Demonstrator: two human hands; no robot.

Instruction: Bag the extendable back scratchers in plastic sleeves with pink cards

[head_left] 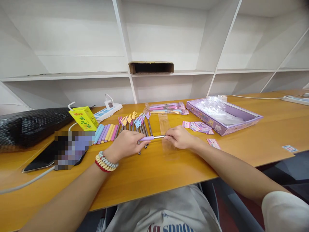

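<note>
Between my hands, a back scratcher [147, 139] is held level above the table, with a lilac grip and a thin metal rod. My left hand [130, 141] is closed around the grip, and my right hand [178, 137] pinches the far end of the rod. Any claw on it is hidden. Just behind my left hand lie several metal rods with claw heads [137, 121] in pink, yellow, blue and purple. Loose coloured grips [106, 132] lie in a row to their left. A clear plastic sleeve [164, 124] lies flat beneath my right hand.
Packaged back scratchers [166, 107] lie at the back. A purple box [223, 129] with clear plastic inside stands right, near small printed cards [198, 126]. Left are a yellow drink carton [83, 118], a phone [47, 154], a power strip [108, 111] and a black wrapped parcel [36, 127].
</note>
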